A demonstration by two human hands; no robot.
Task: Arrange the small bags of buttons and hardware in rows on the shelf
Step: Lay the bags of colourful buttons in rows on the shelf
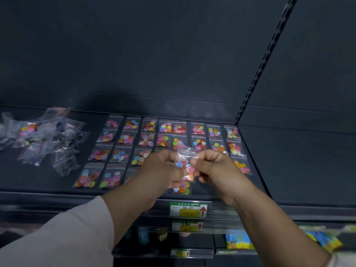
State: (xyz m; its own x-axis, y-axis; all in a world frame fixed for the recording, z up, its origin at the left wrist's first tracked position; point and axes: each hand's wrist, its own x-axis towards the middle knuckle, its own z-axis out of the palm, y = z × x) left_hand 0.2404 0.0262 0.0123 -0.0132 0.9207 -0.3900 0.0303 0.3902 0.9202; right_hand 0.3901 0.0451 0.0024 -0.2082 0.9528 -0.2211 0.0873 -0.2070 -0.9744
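A small clear plastic bag [185, 166], crinkled and glossy, holds flat round buttons in blue, pink, orange and white; it is held between the hands just above the front of the shelf [38, 180]. The left hand [163, 168] pinches its left side with curled fingers, and the right hand [213, 166] pinches its right side likewise. Beyond and beneath the hands, rows [146, 139] of similar square bags lie flat on the dark matte shelf, each bright with buttons. Well left of the hands sits a loose pile [42, 139] of clear bags, some with darker contents. Below the hands a green and yellow label [188, 209] with a red arrow sits on the shelf edge. A pale sleeve [67, 237] covers the left forearm.
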